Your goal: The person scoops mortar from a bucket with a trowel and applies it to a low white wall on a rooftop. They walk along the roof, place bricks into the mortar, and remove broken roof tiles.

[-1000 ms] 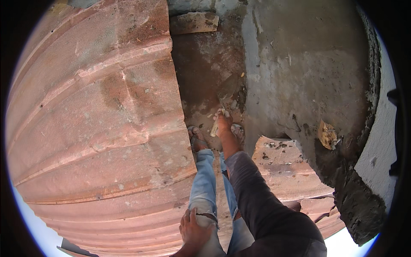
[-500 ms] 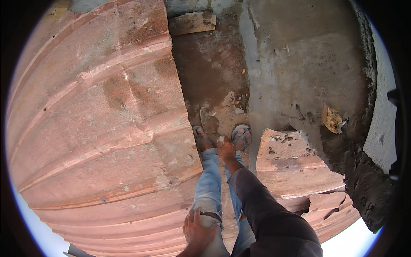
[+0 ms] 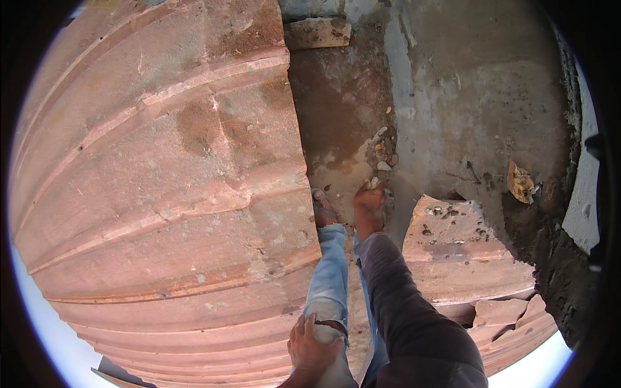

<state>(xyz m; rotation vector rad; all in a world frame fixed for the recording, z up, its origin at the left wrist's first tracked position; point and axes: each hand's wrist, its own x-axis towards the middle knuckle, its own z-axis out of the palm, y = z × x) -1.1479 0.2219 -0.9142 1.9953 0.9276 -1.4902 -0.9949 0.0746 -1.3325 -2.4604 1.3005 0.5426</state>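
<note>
My right hand reaches down to the ground between the metal sheet and the plastered ledge, beside my right foot. Its fingers are closed around a small pale chunk, mostly hidden by them. Just beyond it, several small stones and bits of rubble lie along the foot of the ledge. My left hand rests with fingers spread on my left knee, over the torn jeans. My left foot shows in a sandal near the sheet's edge; the right foot is largely covered by my hand.
A large rusty corrugated metal sheet spans the left. On the right are a grey plastered ledge, a broken rusty sheet piece and a crumpled yellowish scrap. A flat pale slab lies at the far end of the strip.
My right hand has moved farther from me, from between my feet to beside the rubble at the ledge. The left hand stays on the knee. The whole view has shifted slightly.
</note>
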